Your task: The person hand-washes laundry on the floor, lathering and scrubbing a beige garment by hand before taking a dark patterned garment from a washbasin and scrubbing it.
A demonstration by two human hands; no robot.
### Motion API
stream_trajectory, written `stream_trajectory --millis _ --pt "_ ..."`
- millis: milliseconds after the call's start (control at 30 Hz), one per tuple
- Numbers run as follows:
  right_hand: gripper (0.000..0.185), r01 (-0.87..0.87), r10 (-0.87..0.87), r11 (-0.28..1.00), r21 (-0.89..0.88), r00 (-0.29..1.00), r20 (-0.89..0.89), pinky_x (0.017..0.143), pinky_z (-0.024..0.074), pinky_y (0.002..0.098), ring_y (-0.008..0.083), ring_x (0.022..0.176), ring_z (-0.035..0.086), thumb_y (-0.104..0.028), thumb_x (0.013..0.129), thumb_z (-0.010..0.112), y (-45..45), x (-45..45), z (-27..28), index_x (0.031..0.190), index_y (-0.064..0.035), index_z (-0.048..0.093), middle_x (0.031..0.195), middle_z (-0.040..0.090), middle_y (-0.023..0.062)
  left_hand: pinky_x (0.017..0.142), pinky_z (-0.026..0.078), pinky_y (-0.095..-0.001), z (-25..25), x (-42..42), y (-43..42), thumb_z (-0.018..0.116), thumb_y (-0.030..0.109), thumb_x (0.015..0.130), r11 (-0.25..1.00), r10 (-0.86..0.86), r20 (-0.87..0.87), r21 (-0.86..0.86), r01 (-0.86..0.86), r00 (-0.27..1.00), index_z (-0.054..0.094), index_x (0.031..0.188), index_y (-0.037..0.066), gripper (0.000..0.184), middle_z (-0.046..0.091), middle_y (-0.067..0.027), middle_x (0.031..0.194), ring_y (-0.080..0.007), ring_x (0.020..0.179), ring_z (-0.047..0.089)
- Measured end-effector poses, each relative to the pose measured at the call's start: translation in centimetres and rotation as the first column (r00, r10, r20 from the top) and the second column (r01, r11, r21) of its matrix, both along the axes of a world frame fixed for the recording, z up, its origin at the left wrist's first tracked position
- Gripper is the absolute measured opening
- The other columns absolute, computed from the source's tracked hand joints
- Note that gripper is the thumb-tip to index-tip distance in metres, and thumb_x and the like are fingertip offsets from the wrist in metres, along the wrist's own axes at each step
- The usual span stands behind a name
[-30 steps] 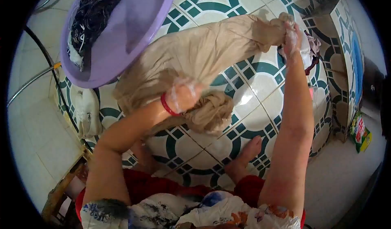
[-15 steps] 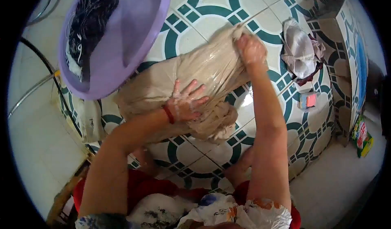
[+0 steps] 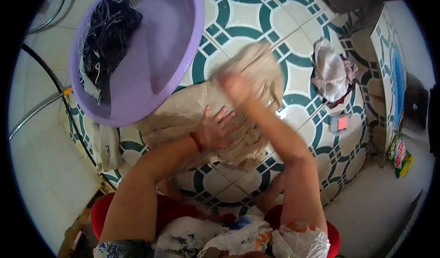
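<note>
A wet beige cloth [image 3: 176, 104] lies spread and wrinkled on the tiled floor, its far part folded over in a rounded edge. My left hand [image 3: 217, 128], with a red band at the wrist, rests on it with fingers spread. Farther up the cloth, my right hand [image 3: 236, 88] is blurred by motion; it looks closed in a fist on the fabric, though the single fingers are smeared. Bunched folds of the cloth lie below and between the hands.
A purple basin [image 3: 156, 86] holding a dark patterned garment [image 3: 110, 33] stands at upper left, overlapping the cloth. To the right are a heap of pale and dark red cloths [image 3: 332, 72], a pink and blue block [image 3: 339, 123] and a green packet [image 3: 401, 157]. A hose [image 3: 48, 67] runs along the left.
My right hand has moved left and toward my left hand, and the cloth's far end, gripped before, is now folded over. My left hand stays on the cloth. The whole view has shifted slightly.
</note>
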State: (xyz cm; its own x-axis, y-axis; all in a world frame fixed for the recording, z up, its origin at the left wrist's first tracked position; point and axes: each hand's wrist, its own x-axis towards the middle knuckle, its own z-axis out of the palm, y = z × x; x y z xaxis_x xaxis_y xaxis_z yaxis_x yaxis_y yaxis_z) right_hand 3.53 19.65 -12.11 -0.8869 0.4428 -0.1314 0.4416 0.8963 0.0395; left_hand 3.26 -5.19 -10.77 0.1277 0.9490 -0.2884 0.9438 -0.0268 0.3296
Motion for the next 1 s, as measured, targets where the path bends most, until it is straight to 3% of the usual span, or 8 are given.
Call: stream_trajectory --millis 100,167,400,533,633,733,933,1000 --pt "0.027 -0.161 0.141 0.957 -0.241 0.985 -0.098 0.072 0.0464 0.0354 0.0220 0.079 0.059 -0.027 0.087 0.039 -2.0 0.2 -1.2 0.098 -0.0107 0.058 0.088 0.060 0.0091 0.096 0.007 -0.0661 -2.5 -0.2 -0.5 0.042 0.053 0.081 0.954 0.293 0.613 -0.138 -0.265 0.734 0.036 0.132 0.027 0.057 0.020 -0.0063 0.144 -0.0312 0.133 0.012" --pt "0.024 0.000 -0.062 0.880 -0.475 0.991 -0.115 0.076 0.0457 0.0344 0.0201 0.085 0.059 -0.022 0.087 0.039 0.5 0.3 -0.1 0.099 -0.0113 0.057 0.095 0.060 0.0094 0.097 0.006 -0.0660 2.0 -0.9 -0.1 0.043 0.052 0.082 1.000 0.010 0.069 -0.002 -0.010 0.998 0.036 0.132 0.027 0.056 0.022 -0.0073 0.143 -0.0297 0.133 0.012" --pt "0.035 -0.034 0.025 0.985 -0.167 0.998 -0.054 0.067 0.0491 0.0370 0.0214 0.071 0.060 -0.033 0.089 0.034 3.9 1.9 3.1 0.092 -0.0102 0.061 0.082 0.063 0.0104 0.095 0.008 -0.0678 -0.8 0.6 0.4 0.050 0.051 0.076 0.999 0.046 0.254 -0.025 -0.041 0.966 0.039 0.130 0.025 0.061 0.022 -0.0075 0.143 -0.0284 0.133 0.013" --pt "0.039 -0.133 0.115 0.984 -0.118 0.982 -0.153 0.067 0.0496 0.0360 0.0232 0.071 0.061 -0.033 0.090 0.033 1.4 5.9 -0.8 0.089 -0.0074 0.062 0.078 0.064 0.0102 0.096 0.006 -0.0663 2.3 -0.6 0.3 0.049 0.051 0.078 1.000 0.011 0.070 0.023 -0.012 0.997 0.038 0.131 0.024 0.061 0.018 -0.0062 0.145 -0.0288 0.133 0.012" --pt "0.017 0.208 -0.232 0.952 -0.225 0.969 -0.085 0.058 0.0468 0.0352 0.0222 0.068 0.058 -0.018 0.079 0.044 3.3 5.0 -0.5 0.087 -0.0080 0.056 0.070 0.058 0.0072 0.097 0.004 -0.0660 2.2 -0.8 0.7 0.040 0.053 0.083 0.998 -0.024 0.022 -0.057 0.026 0.999 0.032 0.135 0.026 0.060 0.013 -0.0065 0.146 -0.0285 0.134 0.006" --pt "0.018 -0.242 0.204 0.965 -0.098 0.933 -0.296 0.056 0.0461 0.0356 0.0190 0.065 0.058 -0.020 0.080 0.044 -3.6 6.9 0.0 0.083 -0.0079 0.057 0.066 0.057 0.0063 0.096 0.007 -0.0662 -4.2 0.8 -1.1 0.048 0.052 0.077 0.992 0.075 0.302 0.069 -0.101 0.950 0.038 0.132 0.024 0.062 0.019 -0.0064 0.145 -0.0304 0.133 0.013" --pt "0.019 0.227 -0.245 0.961 -0.158 0.964 -0.106 0.057 0.0464 0.0336 0.0188 0.065 0.057 -0.023 0.081 0.044 4.2 7.7 0.2 0.083 -0.0108 0.058 0.072 0.058 0.0062 0.095 0.008 -0.0668 1.2 -1.2 -0.4 0.050 0.053 0.075 0.991 0.023 0.049 0.133 -0.029 0.999 0.040 0.130 0.025 0.063 0.023 -0.0071 0.143 -0.0314 0.132 0.014" --pt "0.019 0.064 -0.084 0.993 -0.096 0.971 -0.225 0.057 0.0465 0.0329 0.0187 0.064 0.056 -0.024 0.082 0.044 -1.2 8.5 0.9 0.083 -0.0117 0.058 0.073 0.059 0.0062 0.095 0.007 -0.0668 1.5 -1.0 -0.2 0.050 0.053 0.074 0.987 0.056 0.072 0.145 -0.066 0.996 0.040 0.130 0.025 0.063 0.023 -0.0073 0.143 -0.0313 0.133 0.014"
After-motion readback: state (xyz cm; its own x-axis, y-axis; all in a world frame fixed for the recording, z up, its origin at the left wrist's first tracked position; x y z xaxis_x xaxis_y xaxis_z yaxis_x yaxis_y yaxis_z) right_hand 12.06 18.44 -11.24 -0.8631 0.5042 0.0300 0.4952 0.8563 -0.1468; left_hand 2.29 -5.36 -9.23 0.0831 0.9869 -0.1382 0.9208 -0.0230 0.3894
